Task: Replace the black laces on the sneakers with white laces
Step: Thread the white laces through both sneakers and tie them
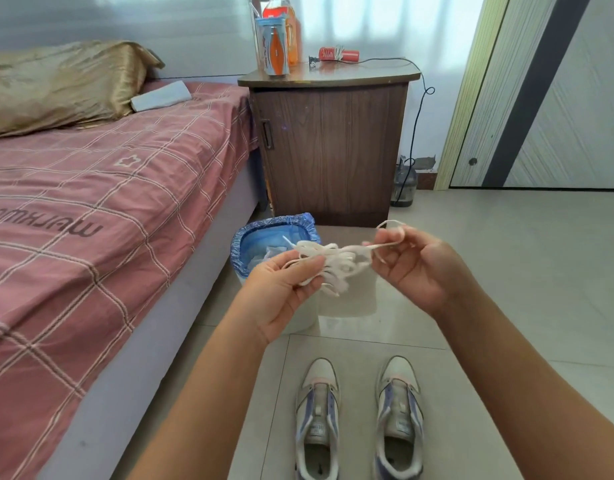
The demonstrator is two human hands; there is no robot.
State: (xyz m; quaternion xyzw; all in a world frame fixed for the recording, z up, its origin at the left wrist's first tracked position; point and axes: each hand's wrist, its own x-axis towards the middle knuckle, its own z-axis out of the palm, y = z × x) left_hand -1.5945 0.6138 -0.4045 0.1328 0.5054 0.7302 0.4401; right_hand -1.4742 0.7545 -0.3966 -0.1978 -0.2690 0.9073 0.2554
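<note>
Pale tiled floor [506, 271] under two laceless sneakers [359, 420], lined bin [274, 237], wooden nightstand [329, 143].

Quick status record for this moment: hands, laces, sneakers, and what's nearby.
left hand: grips bundle of white laces
right hand: pinches a loop pulled from the bundle
sneakers: side by side on floor, no laces visible
bin: blue-lined, beyond the hands, beside the bed
black laces: not in view

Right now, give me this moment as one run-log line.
left hand: holds white laces bundle | right hand: pinches one lace loop | sneakers: on floor, no laces | stage: untangling
</note>
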